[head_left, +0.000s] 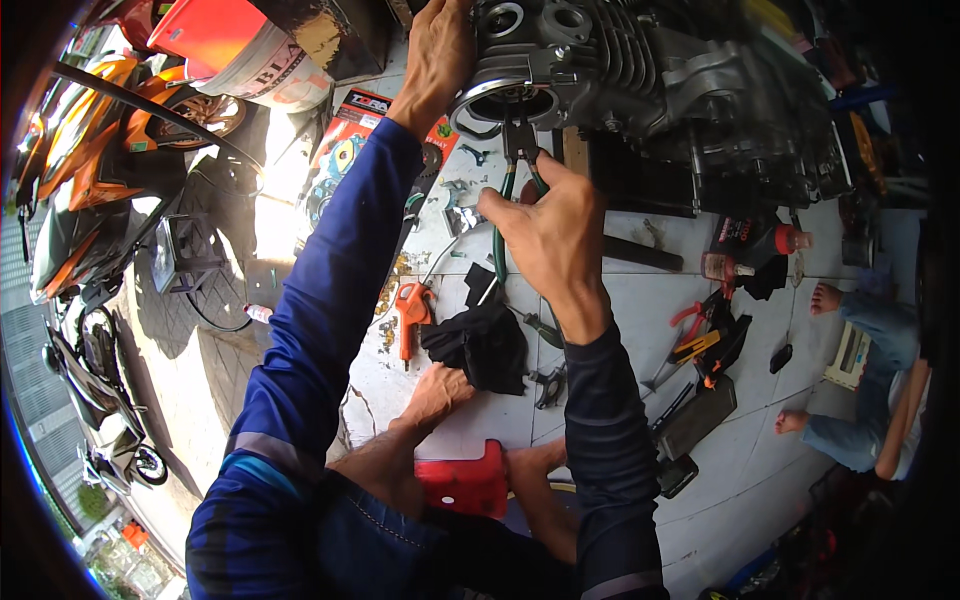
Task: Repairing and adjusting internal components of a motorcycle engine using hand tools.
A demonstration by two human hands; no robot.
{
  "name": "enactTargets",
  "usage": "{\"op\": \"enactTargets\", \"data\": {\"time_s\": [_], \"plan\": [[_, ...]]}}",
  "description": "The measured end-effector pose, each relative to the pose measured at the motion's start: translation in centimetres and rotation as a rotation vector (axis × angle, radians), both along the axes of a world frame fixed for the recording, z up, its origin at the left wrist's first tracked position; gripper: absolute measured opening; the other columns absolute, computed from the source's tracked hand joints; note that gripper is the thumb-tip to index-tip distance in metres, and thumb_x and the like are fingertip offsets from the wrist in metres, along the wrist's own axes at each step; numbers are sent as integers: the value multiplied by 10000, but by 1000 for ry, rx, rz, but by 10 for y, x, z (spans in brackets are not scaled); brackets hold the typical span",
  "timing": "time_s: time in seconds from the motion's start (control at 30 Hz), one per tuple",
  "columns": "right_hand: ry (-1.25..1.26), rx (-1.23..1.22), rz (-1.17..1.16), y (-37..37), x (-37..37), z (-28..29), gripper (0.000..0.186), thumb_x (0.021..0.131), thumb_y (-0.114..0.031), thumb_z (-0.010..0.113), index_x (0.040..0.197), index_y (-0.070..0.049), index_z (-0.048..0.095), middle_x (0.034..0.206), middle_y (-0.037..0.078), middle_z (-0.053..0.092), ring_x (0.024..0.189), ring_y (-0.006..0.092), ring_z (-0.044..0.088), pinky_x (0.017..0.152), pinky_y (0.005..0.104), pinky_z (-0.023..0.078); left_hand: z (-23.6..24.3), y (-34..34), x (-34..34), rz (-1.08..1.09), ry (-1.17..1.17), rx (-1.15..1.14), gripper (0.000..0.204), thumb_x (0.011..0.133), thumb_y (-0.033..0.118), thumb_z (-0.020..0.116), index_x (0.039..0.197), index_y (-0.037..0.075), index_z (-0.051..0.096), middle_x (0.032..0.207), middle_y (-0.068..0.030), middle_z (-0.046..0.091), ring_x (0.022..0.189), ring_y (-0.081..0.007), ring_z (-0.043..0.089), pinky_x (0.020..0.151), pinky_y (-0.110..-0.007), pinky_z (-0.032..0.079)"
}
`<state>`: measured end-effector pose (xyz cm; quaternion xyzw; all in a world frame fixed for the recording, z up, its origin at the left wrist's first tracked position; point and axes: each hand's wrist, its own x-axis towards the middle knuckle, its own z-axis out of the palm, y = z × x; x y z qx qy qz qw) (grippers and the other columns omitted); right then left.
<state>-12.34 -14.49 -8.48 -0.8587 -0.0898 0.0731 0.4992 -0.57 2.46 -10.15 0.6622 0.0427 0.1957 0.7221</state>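
Observation:
A grey finned engine block (640,70) stands on the white tiled floor (640,310) at the top. My left hand (437,55) grips the round cylinder sleeve end (505,100) of it. My right hand (550,225) is shut on green-handled pliers (515,170), whose jaws reach into the cylinder's opening. Both arms wear dark blue sleeves. My bare feet (440,395) rest on the floor below, beside a red plastic stool (465,480).
A black rag (485,340), an orange tool (410,310), red-handled pliers (700,320), an oil bottle (750,245) and small parts lie on the tiles. Orange motorcycles (80,180) stand left. Another person sits at right, bare feet (825,298) on the floor.

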Motion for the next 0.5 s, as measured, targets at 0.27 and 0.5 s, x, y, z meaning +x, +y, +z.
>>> {"op": "enactTargets", "data": {"time_s": [0.27,0.5], "plan": [[827,985,283,-28,15,-13,357,933,-105,563,1240,76,539,1185,196,630,641,60,455,346,153,276,-4,3,3,-32,-49,-11,550,1024,422,467,1349,-18,527,1295,-104,603,1194,-189,542,1019,-278,396],[1085,1855,377,-1,-14,-51,541,986,-293,445,1463,-45,376,1209,98,506,1005,254,487,841,458,428,2,3,-3,-24,5,39,558,980,363,540,1367,-36,494,1256,-111,613,1156,-185,557,987,-273,414]]}}
